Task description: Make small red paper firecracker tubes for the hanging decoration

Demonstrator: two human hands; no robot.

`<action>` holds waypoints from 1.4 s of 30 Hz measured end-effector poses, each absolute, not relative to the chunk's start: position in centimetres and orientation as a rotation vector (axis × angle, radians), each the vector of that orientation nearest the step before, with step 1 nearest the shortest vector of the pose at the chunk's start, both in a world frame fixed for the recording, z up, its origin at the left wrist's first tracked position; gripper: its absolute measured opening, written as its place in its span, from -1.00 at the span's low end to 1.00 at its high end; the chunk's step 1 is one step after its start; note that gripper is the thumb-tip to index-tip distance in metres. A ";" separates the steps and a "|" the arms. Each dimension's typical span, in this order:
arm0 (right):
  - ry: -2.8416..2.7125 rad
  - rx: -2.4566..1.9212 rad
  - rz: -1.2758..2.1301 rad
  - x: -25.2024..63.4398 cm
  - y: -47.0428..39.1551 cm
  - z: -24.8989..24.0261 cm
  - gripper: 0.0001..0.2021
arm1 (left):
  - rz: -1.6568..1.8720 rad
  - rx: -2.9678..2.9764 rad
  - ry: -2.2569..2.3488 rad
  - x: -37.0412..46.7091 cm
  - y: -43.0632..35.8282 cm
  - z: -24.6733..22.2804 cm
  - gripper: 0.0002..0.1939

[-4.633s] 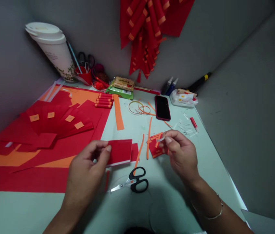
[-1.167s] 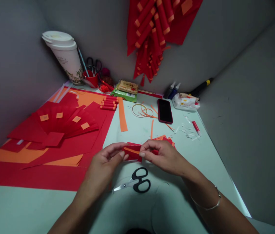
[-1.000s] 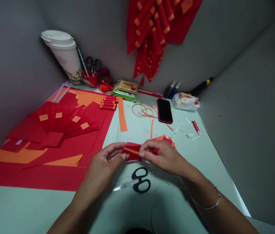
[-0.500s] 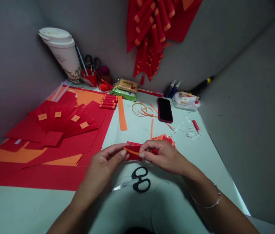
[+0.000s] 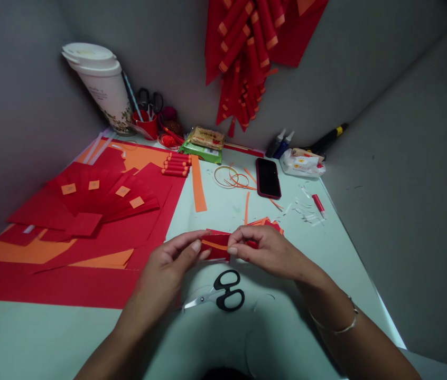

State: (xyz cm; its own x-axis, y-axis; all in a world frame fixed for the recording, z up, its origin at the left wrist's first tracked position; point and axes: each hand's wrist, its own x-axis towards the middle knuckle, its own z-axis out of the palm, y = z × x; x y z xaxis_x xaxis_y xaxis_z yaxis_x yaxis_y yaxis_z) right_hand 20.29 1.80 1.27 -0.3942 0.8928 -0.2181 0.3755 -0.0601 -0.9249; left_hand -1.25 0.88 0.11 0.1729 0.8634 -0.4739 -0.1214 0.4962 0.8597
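Observation:
Between my two hands is a small piece of red paper (image 5: 217,254), with a narrow orange paper strip (image 5: 214,245) lying across it. My left hand (image 5: 178,258) pinches the left end of the strip and the red paper between thumb and fingers. The right end of the strip sits between the thumb and forefinger of my right hand (image 5: 261,250). Scissors with black handles (image 5: 228,290) lie just below, blades pointing left. Behind my right hand is a pile of red and orange paper pieces (image 5: 274,225), partly hidden.
Large red paper sheets (image 5: 100,287) cover the left side. Finished red rolls (image 5: 176,164) and an orange strip (image 5: 198,184) lie beyond my hands, near a phone (image 5: 268,178). A white cup (image 5: 104,92) stands at the back left; a red glue stick (image 5: 318,206) lies right.
The strip looks slightly straighter and flatter between my fingers. Both hands stay nearly in place, still holding it.

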 end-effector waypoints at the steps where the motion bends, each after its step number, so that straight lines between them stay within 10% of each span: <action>1: -1.759 -1.358 1.448 20.3 1.8 1.3 -0.92 | 0.817 0.761 1.177 -1.3 0.8 0.0 -0.59; 42: -1.760 -1.531 1.059 18.3 0.4 1.3 -0.91 | 0.883 0.813 1.278 -1.0 0.8 0.4 -0.75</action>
State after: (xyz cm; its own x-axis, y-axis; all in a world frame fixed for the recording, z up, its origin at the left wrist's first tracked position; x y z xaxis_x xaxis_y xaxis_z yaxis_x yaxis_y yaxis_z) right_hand 18.29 0.40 1.30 -0.1807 0.9805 -0.0769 0.5276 0.0307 -0.8489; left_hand -0.97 0.80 0.41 0.0727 0.8945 -0.4411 -0.0954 0.4465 0.8897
